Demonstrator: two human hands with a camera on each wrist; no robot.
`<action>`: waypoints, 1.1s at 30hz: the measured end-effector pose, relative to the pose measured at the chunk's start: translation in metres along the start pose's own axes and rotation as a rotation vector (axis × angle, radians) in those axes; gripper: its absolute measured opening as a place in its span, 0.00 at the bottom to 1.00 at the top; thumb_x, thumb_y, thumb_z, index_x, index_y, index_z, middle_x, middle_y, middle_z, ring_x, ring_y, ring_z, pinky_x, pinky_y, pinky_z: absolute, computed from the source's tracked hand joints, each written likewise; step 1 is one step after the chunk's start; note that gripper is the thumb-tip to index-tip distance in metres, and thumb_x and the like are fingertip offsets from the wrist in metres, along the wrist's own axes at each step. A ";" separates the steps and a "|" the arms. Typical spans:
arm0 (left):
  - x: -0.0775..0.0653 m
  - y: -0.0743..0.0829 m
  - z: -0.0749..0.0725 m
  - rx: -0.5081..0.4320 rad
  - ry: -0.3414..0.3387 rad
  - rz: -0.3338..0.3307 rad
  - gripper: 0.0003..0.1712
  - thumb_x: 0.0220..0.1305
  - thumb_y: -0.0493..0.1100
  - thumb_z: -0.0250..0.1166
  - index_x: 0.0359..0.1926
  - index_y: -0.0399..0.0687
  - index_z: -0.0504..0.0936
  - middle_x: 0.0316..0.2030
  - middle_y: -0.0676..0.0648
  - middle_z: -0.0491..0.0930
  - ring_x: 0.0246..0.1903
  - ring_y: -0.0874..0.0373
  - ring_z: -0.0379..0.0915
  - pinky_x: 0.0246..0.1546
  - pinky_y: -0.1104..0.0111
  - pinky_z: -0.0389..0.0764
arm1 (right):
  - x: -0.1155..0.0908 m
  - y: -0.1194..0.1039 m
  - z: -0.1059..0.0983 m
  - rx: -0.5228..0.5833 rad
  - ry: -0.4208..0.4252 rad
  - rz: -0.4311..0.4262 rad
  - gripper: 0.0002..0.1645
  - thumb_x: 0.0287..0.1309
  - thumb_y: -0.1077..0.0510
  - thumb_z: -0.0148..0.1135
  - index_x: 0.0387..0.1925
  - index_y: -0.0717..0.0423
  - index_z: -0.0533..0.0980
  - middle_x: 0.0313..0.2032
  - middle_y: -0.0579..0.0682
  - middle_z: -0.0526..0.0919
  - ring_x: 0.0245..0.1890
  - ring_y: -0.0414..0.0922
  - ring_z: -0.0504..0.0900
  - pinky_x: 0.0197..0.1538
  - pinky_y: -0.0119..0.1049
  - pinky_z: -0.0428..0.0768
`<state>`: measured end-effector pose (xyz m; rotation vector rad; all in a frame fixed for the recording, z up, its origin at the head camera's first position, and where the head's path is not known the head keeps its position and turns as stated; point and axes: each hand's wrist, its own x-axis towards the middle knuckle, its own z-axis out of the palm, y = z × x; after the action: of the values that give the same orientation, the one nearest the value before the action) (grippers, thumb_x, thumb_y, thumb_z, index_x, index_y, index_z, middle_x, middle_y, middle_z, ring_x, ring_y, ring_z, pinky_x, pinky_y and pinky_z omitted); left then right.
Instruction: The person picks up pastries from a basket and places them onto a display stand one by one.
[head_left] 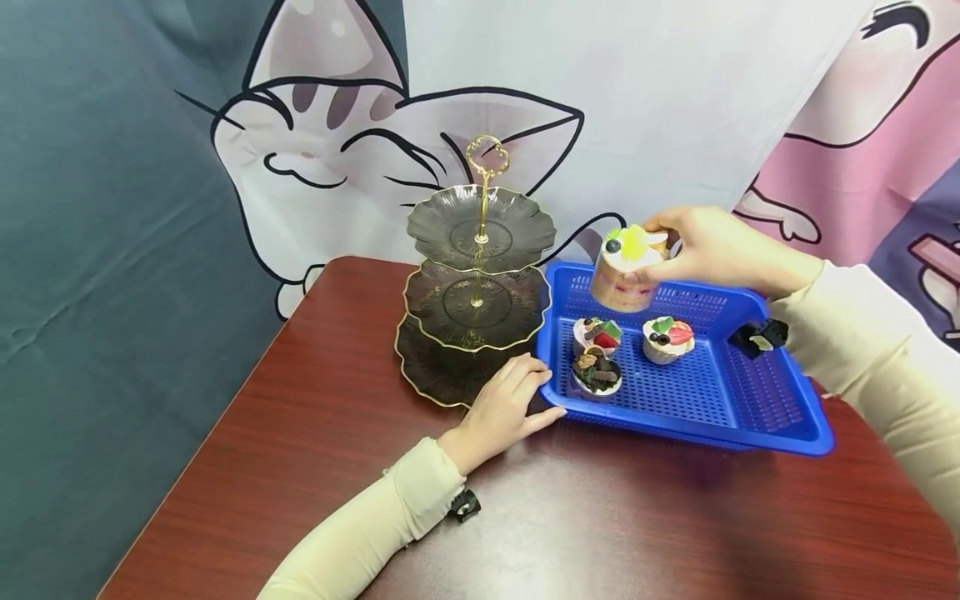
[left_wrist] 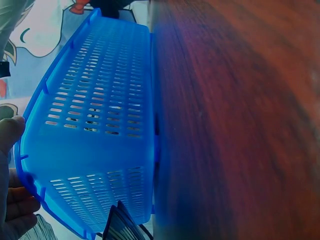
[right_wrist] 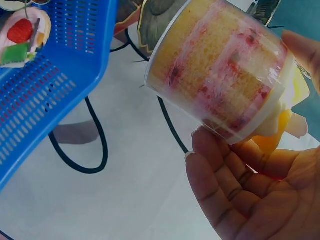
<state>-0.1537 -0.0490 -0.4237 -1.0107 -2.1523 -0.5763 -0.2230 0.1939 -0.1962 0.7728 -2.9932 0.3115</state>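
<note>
My right hand (head_left: 701, 246) holds a layered cake cup (head_left: 624, 275) above the back of a blue plastic basket (head_left: 675, 429). In the right wrist view the cup (right_wrist: 220, 70) shows yellow and pink layers through its clear wall, with thumb and fingers (right_wrist: 215, 190) around its topped end. The cup's top bears a yellow piece and a dark berry. My left hand (head_left: 506, 408) grips the basket's near left corner, its thumb along the front rim. Inside the basket stand a chocolate cupcake (head_left: 597, 372), a cupcake with a strawberry piece (head_left: 597, 335) and another fruit-topped cupcake (head_left: 667, 338).
Left of the basket stands a three-tier dark stand with gold edges (head_left: 442, 221) and a gold handle (head_left: 487, 156). Its lower tiers lie close to the basket's left side. Both rest on a reddish-brown wooden table (head_left: 315, 400). A cat-printed cloth (head_left: 300, 183) hangs behind.
</note>
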 end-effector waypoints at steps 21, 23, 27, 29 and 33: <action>0.002 0.001 -0.002 0.012 -0.030 -0.012 0.28 0.51 0.56 0.72 0.44 0.39 0.82 0.43 0.46 0.80 0.50 0.54 0.76 0.66 0.67 0.69 | 0.034 -0.011 -0.028 -0.019 0.033 -0.011 0.34 0.50 0.42 0.68 0.52 0.61 0.76 0.39 0.58 0.82 0.37 0.48 0.75 0.32 0.32 0.70; 0.003 0.001 -0.002 0.007 -0.032 -0.013 0.27 0.52 0.56 0.72 0.44 0.38 0.82 0.43 0.46 0.80 0.50 0.55 0.76 0.66 0.67 0.69 | 0.038 -0.012 -0.032 -0.019 0.043 -0.011 0.33 0.50 0.43 0.68 0.51 0.61 0.76 0.39 0.59 0.82 0.36 0.47 0.75 0.31 0.30 0.69; 0.003 0.000 -0.002 0.005 -0.025 -0.008 0.27 0.52 0.56 0.72 0.44 0.39 0.82 0.43 0.46 0.80 0.49 0.55 0.76 0.66 0.66 0.69 | 0.046 -0.016 -0.037 -0.003 0.065 -0.019 0.32 0.51 0.43 0.67 0.51 0.61 0.76 0.38 0.59 0.82 0.36 0.47 0.73 0.30 0.28 0.68; 0.002 0.000 -0.002 0.009 -0.020 -0.006 0.27 0.52 0.56 0.72 0.43 0.39 0.82 0.43 0.46 0.80 0.49 0.55 0.76 0.65 0.66 0.70 | 0.050 -0.019 -0.038 0.007 0.071 -0.023 0.32 0.52 0.43 0.66 0.52 0.61 0.75 0.37 0.58 0.81 0.35 0.46 0.72 0.30 0.28 0.67; 0.000 -0.001 -0.002 0.016 -0.017 -0.003 0.27 0.51 0.56 0.72 0.43 0.39 0.82 0.43 0.46 0.80 0.49 0.55 0.76 0.65 0.66 0.70 | 0.058 -0.026 -0.039 0.020 0.066 -0.012 0.34 0.53 0.41 0.65 0.53 0.61 0.75 0.37 0.57 0.80 0.34 0.46 0.71 0.28 0.29 0.67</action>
<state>-0.1539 -0.0508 -0.4219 -1.0079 -2.1704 -0.5532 -0.2621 0.1519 -0.1487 0.7662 -2.9272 0.3594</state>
